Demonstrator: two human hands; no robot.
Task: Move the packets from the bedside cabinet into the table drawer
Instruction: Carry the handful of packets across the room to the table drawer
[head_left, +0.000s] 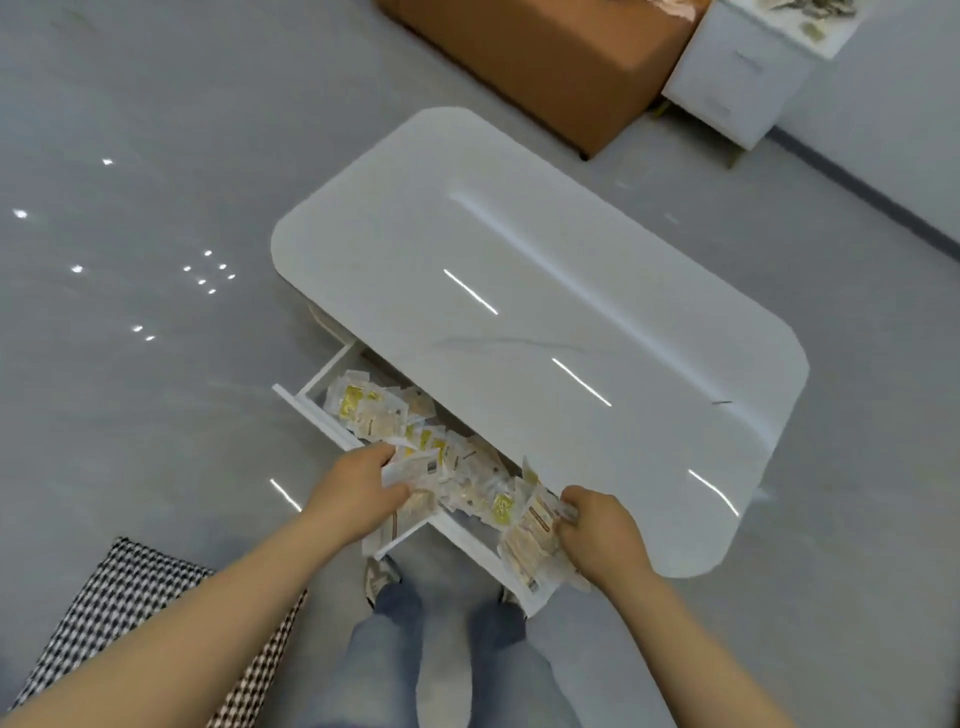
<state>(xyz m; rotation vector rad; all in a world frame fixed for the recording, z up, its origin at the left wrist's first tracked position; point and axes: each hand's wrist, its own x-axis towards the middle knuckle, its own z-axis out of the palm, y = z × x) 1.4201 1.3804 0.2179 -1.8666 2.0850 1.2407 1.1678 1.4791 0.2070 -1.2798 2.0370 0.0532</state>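
We looked down on a glossy grey floor (130, 130) that filled most of the frame. Across the middle lay the white table (545, 270), its rounded top running from centre left towards lower right. At the top edge stood a brown box (545, 62), and just beside it, in the upper right corner, the white bedside cabinet (727, 83) with a few loose packets (810, 10) on its top, too blurred for us to count.

In the lower left corner we saw a black-and-white checked cushion (130, 597). At the bottom centre were legs in blue jeans (395, 665).

The table drawer (311, 410) stood pulled out below the table's near edge, in the lower middle of the frame. It held a heap of drawer packets (374, 415), pale with yellow labels.

The left hand (353, 493) was over the drawer's middle, its fingers and thumb curled round a left bundle (415, 467) of packets. The right hand (602, 535) was at the drawer's right end, its fingers curled tightly on a right bundle (535, 540) that hung across the drawer's front rim. We could not tell how many packets either hand held.
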